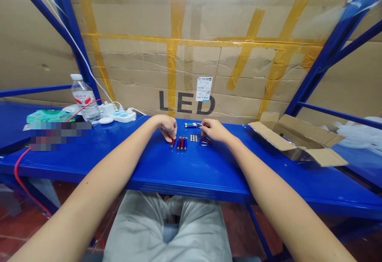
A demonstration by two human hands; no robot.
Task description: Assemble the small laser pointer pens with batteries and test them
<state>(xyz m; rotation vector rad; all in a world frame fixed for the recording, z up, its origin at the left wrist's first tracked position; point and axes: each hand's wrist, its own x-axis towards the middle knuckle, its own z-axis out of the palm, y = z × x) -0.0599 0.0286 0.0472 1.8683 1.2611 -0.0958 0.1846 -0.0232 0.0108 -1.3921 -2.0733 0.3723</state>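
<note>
My left hand (169,129) is closed, its fingertips pinching a red mini flashlight tube (172,143) low over the blue table. Right beside it, several red and blue mini flashlight tubes (182,144) lie side by side in a row. My right hand (213,130) has its fingers drawn together at the right end of some green, blue and silver tubes (191,125); what the fingertips grip is hidden. Between the hands sit several silver button cells (193,138) in a small grid. Just below my right hand lie dark red and blue carabiner clips (205,141).
An open cardboard box (294,138) stands on the right of the blue table (191,170). At the left are a water bottle (85,98), a power strip (123,115) with cords and a green packet (49,116). A large cardboard sheet (134,67) forms the back.
</note>
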